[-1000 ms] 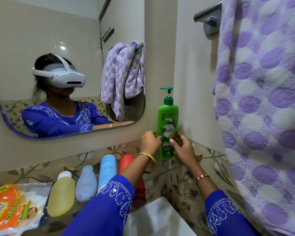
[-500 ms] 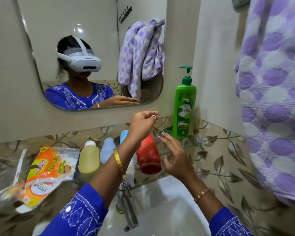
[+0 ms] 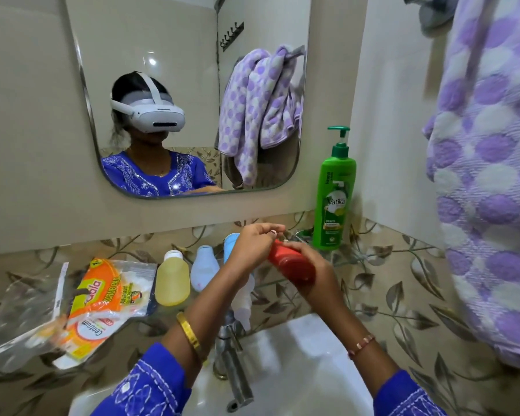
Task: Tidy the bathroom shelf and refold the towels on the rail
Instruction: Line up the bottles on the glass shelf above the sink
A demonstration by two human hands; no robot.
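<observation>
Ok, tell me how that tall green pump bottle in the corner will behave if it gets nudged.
The green pump bottle stands upright on the glass shelf, tall over a narrow base, so a push high up would probably tip it. Its glossy plastic may be slippery on glass, so a low push might slide it instead. The walls close beside it would likely stop a fall that way.

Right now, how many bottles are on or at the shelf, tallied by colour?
Green pump bottle, upright in the corner: 1
Red bottle, held by the right hand, left hand at its top: 1
Yellow bottle: 1
White bottle: 1
Light blue bottle, mostly hidden: 1
Total: 5
</observation>
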